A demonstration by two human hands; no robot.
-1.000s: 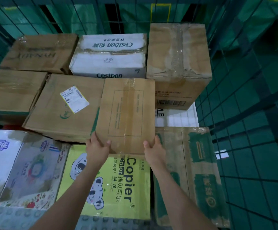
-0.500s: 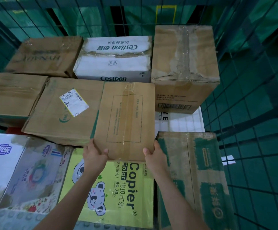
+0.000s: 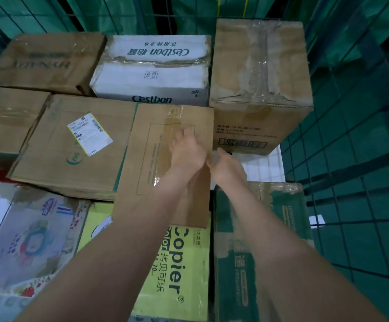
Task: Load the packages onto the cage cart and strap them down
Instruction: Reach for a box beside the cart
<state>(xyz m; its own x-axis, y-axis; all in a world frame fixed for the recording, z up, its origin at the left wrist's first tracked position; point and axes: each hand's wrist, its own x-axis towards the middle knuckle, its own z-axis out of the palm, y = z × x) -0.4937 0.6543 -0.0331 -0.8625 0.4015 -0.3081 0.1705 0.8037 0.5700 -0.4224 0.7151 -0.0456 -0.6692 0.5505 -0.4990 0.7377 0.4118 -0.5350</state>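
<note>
Left hand point(image 3: 186, 149): palm down on top of the plain brown box point(image 3: 142, 147), fingers point(image 3: 184, 133) fairly straight and close together, gripping nothing. Right hand point(image 3: 227, 167): at the right edge of the same box, just beside the left wrist, fingers loosely extended and empty. Motion blur stops us telling whether they touch the cardboard.

The box lies flat under the left fingers, its near end overhanging the yellow-green Copier carton point(image 3: 184, 263). Ahead of the fingertips is the white Cestbon carton point(image 3: 151, 73), and ahead to their right the tall taped box point(image 3: 258, 77). Left of the fingers is a box with a shipping label point(image 3: 72, 147). Under the right hand a white box point(image 3: 265, 168) sits lower in a gap. Behind the right wrist is a green-printed carton point(image 3: 286, 205). The cage cart's mesh wall point(image 3: 351, 159) is well to the right.
</note>
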